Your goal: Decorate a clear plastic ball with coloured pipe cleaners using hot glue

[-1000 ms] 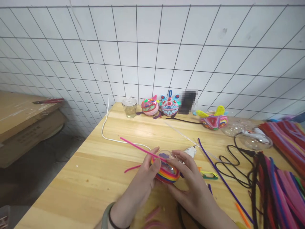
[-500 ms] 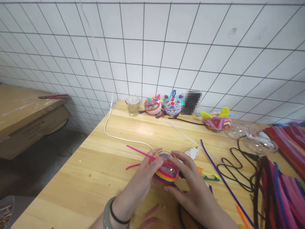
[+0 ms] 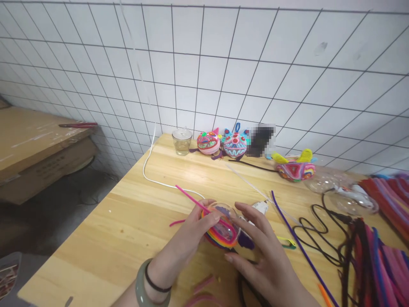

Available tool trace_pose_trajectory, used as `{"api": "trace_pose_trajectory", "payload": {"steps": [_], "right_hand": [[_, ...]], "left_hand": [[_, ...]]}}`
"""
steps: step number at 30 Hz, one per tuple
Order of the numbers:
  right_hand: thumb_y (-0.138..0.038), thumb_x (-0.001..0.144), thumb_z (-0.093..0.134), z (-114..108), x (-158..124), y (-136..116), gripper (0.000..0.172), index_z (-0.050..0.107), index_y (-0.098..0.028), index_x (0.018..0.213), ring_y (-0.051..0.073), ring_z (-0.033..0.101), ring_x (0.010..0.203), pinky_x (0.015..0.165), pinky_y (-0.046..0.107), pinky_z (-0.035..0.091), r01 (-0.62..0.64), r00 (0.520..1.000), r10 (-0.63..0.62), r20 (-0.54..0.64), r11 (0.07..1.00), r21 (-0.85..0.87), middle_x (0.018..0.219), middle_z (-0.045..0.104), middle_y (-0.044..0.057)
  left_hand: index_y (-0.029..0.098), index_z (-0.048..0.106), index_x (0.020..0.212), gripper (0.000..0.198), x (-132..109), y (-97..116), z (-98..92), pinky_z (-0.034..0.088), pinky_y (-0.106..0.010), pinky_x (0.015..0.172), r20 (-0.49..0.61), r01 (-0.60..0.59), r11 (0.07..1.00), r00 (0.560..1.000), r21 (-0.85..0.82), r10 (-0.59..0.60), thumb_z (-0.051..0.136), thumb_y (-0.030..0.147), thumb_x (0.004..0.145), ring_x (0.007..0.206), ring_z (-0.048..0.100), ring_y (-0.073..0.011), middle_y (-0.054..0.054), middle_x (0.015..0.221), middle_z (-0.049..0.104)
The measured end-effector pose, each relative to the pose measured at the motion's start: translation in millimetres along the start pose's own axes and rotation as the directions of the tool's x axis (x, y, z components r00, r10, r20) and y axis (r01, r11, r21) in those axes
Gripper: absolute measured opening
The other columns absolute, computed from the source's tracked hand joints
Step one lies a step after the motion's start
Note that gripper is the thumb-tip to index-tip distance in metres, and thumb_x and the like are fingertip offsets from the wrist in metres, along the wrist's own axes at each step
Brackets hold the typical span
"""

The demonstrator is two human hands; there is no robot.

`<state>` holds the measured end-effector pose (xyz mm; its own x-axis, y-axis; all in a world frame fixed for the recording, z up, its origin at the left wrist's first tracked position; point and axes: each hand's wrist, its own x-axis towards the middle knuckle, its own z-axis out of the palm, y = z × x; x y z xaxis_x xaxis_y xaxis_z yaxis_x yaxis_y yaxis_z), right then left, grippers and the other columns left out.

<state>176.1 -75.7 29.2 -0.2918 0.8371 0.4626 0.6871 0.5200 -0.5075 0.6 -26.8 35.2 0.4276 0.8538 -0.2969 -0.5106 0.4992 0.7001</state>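
My left hand (image 3: pixel 196 232) holds a clear plastic ball (image 3: pixel 222 209) whose side is ringed with rainbow rows of pipe cleaner. Its thumb presses a pink pipe cleaner (image 3: pixel 188 196) onto the ball, and the loose ends stick out to the left. At the ball's right side is my right hand (image 3: pixel 268 251), fingers apart and curved; whether a fingertip touches the ball I cannot tell. Dark purple fuzzy material (image 3: pixel 245 241) shows between the ball and the right palm. Behind the right fingers lies a white tool (image 3: pixel 261 207), partly hidden.
Decorated pipe-cleaner balls (image 3: pixel 234 145) and a lidded glass cup (image 3: pixel 182 141) stand along the wall. To the right are a purple pipe cleaner (image 3: pixel 297 238), a tangled black cord (image 3: pixel 316 230), clear plastic shells (image 3: pixel 354 200) and pipe-cleaner bundles (image 3: pixel 380 260). Pink scraps (image 3: pixel 204 285) lie in front.
My right hand has loosened, its fingers spreading away from the ball to the right. The left hand keeps its hold, and the pink strand's free end points higher. The view has shifted slightly.
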Motion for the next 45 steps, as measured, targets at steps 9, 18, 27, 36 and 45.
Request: {"api": "trace_pose_trajectory", "payload": {"steps": [9,18,27,36,45], "right_hand": [[-0.02,0.09,0.06,6,0,0,0.039,0.052,-0.029,0.127,0.028,0.052,0.123,0.091,0.041,0.056,0.082,0.995,-0.087,-0.052,0.991,-0.104,0.135,0.046,0.013],[-0.019,0.09,0.06,1,1,-2,0.04,0.052,-0.028,0.128,0.026,0.054,0.12,0.093,0.039,0.054,0.1,0.994,-0.102,-0.035,0.993,-0.06,0.133,0.048,0.012],[-0.028,0.092,0.059,-3,-1,1,0.044,0.045,-0.031,0.134,0.023,0.049,0.127,0.101,0.034,0.048,-0.086,0.996,0.088,-0.028,0.993,0.081,0.133,0.052,0.007],[-0.028,0.087,0.066,7,-5,3,0.057,0.04,-0.033,0.137,0.023,0.051,0.127,0.103,0.034,0.048,-0.09,0.996,0.088,0.034,0.993,0.082,0.135,0.053,0.005],[-0.024,0.087,0.064,7,2,-2,0.049,0.047,-0.028,0.133,0.023,0.056,0.119,0.099,0.034,0.051,-0.062,0.992,0.071,-0.103,0.994,0.088,0.127,0.057,0.008]], "left_hand": [[0.018,0.063,0.1,0.036,1,1,0.7,0.049,-0.032,0.082,0.023,-0.032,0.999,0.999,0.012,0.031,0.079,0.034,0.072,0.088,0.067,-0.0209,-0.006,0.097,0.072],[0.016,0.065,0.103,0.045,3,3,-2.6,0.05,-0.034,0.08,0.004,-0.078,0.989,0.997,0.128,0.079,0.08,0.04,0.068,0.091,0.067,-0.0245,-0.01,0.104,0.072],[0.016,0.068,0.098,0.04,0,13,-7.9,0.046,-0.032,0.084,0.085,-0.095,0.914,0.994,0.394,0.066,0.076,0.045,0.071,0.093,0.062,-0.0223,-0.006,0.095,0.07],[0.017,0.059,0.103,0.051,-2,10,-6.1,0.048,-0.033,0.081,0.024,-0.03,0.905,0.999,0.423,0.022,0.076,0.05,0.069,0.088,0.061,-0.0199,-0.004,0.092,0.066],[0.016,0.056,0.11,0.054,0,5,-10.1,0.047,-0.034,0.085,0.13,-0.135,0.912,0.987,0.387,0.09,0.071,0.054,0.074,0.101,0.061,-0.0234,-0.01,0.107,0.066]]}}
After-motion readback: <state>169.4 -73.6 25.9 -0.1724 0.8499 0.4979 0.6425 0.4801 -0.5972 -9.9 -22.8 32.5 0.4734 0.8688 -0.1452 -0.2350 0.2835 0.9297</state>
